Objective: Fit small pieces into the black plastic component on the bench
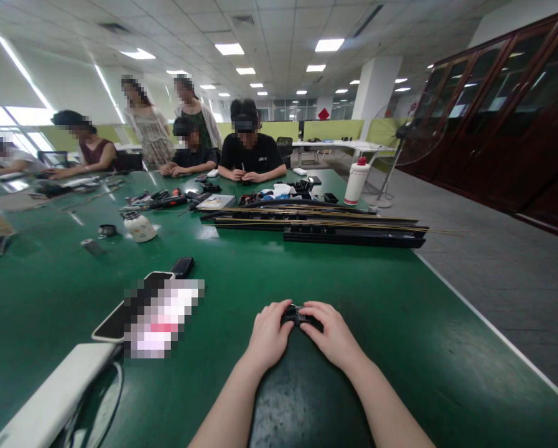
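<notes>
Both my hands meet over the green table [376,298] around a small black part [298,317] with a thin, shiny metal bit along its far edge. My left hand [270,331] pinches its left end between thumb and fingers. The right end is held the same way by my right hand [329,331]. The fingers cover much of the part, so its exact kind cannot be made out. It is low, at or just above the tabletop.
A phone [134,308] lies to the left, by a white power strip [50,395] with cables. Beyond are a small white jar [139,227], long black bars with thin rods [353,235], tools [167,200] and a white bottle [354,183]. Several people sit or stand across the table.
</notes>
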{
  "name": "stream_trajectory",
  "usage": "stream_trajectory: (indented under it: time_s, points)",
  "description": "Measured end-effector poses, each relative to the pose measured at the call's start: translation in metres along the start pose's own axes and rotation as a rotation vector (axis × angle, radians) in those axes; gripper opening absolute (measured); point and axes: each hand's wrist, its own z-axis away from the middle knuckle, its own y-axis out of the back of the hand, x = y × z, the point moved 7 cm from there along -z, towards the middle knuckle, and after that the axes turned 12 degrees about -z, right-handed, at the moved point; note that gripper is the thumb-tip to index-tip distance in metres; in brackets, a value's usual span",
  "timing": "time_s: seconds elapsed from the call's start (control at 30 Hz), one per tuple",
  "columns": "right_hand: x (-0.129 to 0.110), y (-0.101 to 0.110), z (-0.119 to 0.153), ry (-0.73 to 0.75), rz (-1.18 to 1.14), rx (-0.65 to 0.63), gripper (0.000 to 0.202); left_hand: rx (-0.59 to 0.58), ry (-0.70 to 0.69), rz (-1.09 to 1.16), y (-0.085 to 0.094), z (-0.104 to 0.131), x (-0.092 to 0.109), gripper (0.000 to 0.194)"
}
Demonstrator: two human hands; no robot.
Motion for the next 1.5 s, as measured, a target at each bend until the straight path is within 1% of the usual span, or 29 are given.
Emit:
stream_trajectory:
  time_s: [0.13, 0.37, 0.6, 0.73, 0.9, 1.07, 1.17, 1.23, 1.33, 1.5]
  points:
    - [0.000, 0.000, 0.001, 0.011, 0.005, 0.004, 0.023, -0.022, 0.019, -0.017, 0.000, 0.000, 0.000, 0.038]
    - [-0.005, -0.001, 0.003, 0.053, 0.060, -0.006, 0.025, -0.027, 0.019, -0.021, 0.000, 0.000, 0.000, 0.038]
    - [-0.007, 0.000, 0.004, 0.048, 0.094, 0.002, 0.025, -0.026, 0.015, -0.017, 0.000, 0.000, 0.000, 0.038]
    - [-0.003, -0.002, 0.002, 0.020, 0.105, -0.014, 0.025, -0.019, 0.005, -0.020, -0.001, 0.000, 0.001, 0.039]
    - [0.004, 0.000, 0.001, -0.017, 0.019, -0.001, 0.027, -0.030, 0.026, -0.028, 0.000, 0.000, 0.001, 0.039]
    - [0.007, 0.007, 0.002, -0.048, -0.108, 0.071, 0.040, -0.015, 0.025, -0.016, -0.001, 0.000, 0.001, 0.038]
    - [0.009, 0.007, 0.002, -0.073, -0.108, 0.082, 0.042, 0.003, 0.029, 0.000, -0.001, 0.000, -0.001, 0.039]
    - [0.010, 0.007, 0.002, -0.084, -0.123, 0.080, 0.039, 0.017, 0.035, 0.023, -0.001, 0.000, -0.002, 0.040]
    - [0.013, 0.008, 0.003, -0.115, -0.205, 0.086, 0.039, 0.043, 0.056, 0.096, 0.000, -0.001, -0.004, 0.040]
    - [0.018, 0.009, 0.004, -0.190, -0.394, 0.074, 0.042, 0.042, 0.069, 0.388, -0.003, -0.003, -0.003, 0.040]
